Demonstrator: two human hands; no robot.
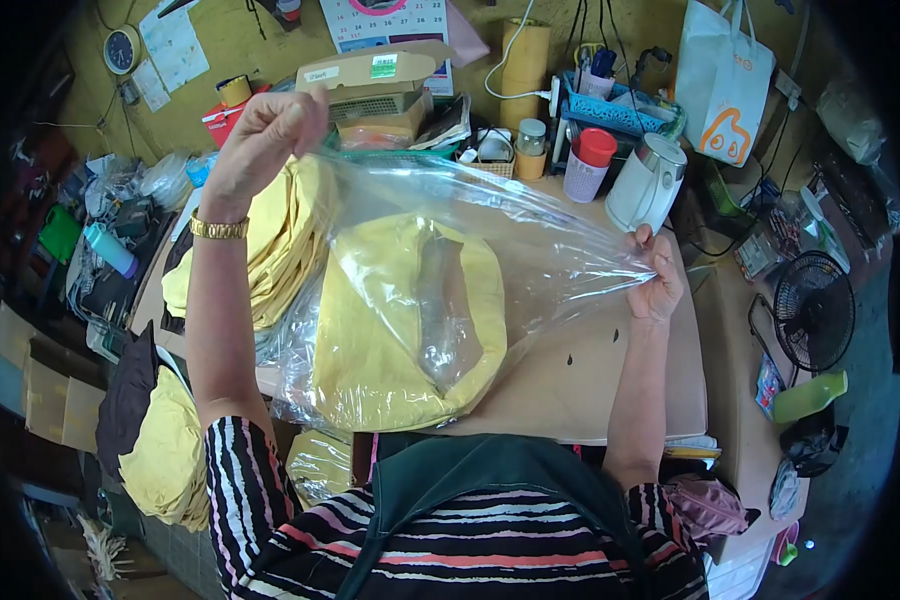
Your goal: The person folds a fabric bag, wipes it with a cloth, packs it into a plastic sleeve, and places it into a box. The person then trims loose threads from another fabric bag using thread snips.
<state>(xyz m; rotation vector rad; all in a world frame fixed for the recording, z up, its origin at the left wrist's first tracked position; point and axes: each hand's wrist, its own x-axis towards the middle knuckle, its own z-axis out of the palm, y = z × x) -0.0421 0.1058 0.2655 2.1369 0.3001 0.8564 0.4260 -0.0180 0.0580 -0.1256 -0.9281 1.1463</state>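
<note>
Apparently drawing a clear plastic bag [570,225] taut over folded yellow cloth [360,300], below and between both grips. Pinching the bag's edge firmly in the right hand [655,285]; curled tight at the left hand [265,140], too blurred at the fingertips to confirm any hold. Judged to need even tension and sure holds next. Just below the left grip, stacked yellow fabric [285,250]; just beyond the right, a white kettle [648,185].
</note>
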